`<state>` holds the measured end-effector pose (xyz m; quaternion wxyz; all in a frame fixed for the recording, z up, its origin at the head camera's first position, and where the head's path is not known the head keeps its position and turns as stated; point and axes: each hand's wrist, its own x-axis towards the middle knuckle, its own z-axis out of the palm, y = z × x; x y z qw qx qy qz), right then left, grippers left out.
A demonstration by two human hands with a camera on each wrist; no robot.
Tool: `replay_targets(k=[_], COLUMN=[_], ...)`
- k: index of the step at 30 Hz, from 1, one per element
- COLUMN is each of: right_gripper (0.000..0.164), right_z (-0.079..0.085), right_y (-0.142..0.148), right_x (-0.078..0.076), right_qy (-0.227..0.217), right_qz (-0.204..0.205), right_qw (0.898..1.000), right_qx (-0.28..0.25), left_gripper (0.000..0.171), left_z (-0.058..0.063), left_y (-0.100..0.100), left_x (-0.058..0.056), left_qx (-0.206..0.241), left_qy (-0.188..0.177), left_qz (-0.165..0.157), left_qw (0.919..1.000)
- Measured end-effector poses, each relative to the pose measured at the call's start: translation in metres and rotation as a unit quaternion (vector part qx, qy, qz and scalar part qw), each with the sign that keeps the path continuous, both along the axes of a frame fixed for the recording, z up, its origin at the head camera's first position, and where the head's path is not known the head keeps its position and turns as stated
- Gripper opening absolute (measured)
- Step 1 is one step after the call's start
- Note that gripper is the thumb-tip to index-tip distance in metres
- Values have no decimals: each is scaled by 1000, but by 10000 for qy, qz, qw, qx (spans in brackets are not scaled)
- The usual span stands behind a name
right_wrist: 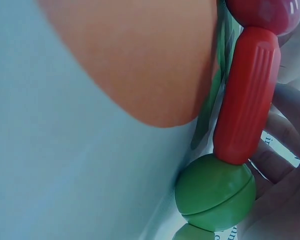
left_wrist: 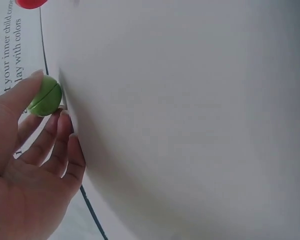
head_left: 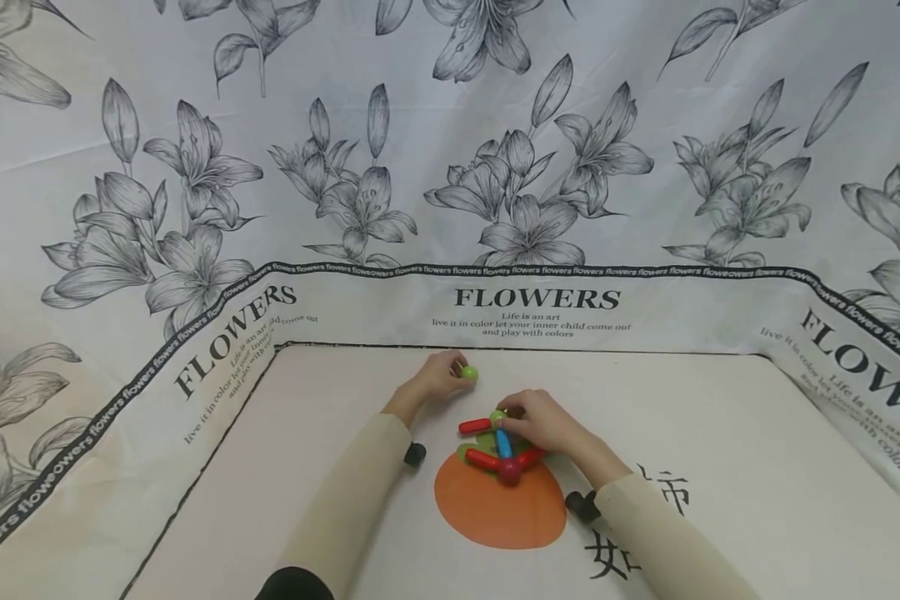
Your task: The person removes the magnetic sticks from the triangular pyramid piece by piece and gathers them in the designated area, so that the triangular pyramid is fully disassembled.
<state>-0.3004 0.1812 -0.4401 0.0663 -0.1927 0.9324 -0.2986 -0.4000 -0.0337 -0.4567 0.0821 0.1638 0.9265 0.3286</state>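
Note:
Between thumb and fingertips, my left hand [head_left: 437, 377] pinches a small green ball [left_wrist: 46, 96] with a seam line, near the table's far edge. My right hand [head_left: 543, 421] grips a toy ball-and-rod assembly over the orange fruit print. At its upper end, by my fingertips, is a green ball [head_left: 498, 416] with a red rod [head_left: 474, 427] beside it. A blue rod [head_left: 504, 443] runs down to a dark red ball [head_left: 509, 472], from which another red rod [head_left: 483, 460] points left. The right wrist view shows a red rod [right_wrist: 247, 95] meeting a green ball [right_wrist: 215, 192]; my fingers partly hide the joints.
The white table cover [head_left: 330, 417] bears a printed orange fruit [head_left: 500, 517] with green leaves, and black characters [head_left: 607, 554] at the right. A flower-printed cloth [head_left: 540, 183] rises behind and at both sides.

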Motion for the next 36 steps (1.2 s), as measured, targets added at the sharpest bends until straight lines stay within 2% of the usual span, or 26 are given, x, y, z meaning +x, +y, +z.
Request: replay_targets(k=[7, 11, 15, 20, 23, 28, 36], right_gripper=[23, 24, 25, 28, 28, 28, 28], right_z=[1, 1, 2, 2, 3, 3, 2], right_y=[1, 0, 0, 1, 2, 4, 4], right_x=[2, 1, 1, 0, -1, -3, -3], right_qy=[-61, -92, -94, -110, -104, -107, -122], right_qz=[20, 36, 30, 37, 53, 134, 184], right_qw=[10000, 10000, 9999, 9999, 9999, 9998, 9997], right_qx=[-22, -14, 23, 9, -26, -68, -87], left_gripper=[57, 57, 50, 41, 37, 28, 15], left_z=[1, 2, 4, 6, 5, 5, 5], left_y=[-6, -18, -28, -34, -34, -29, -23], left_x=[6, 16, 34, 59, 69, 75, 75], left_qx=[-31, -210, -270, -37, 53, 64, -158], left_qy=[-44, 113, 164, 38, -7, -30, -131], left_qz=[-101, -327, -696, -1162, -1358, -1518, -1546], left_qw=[9999, 9992, 9971, 9932, 9907, 9884, 9878])
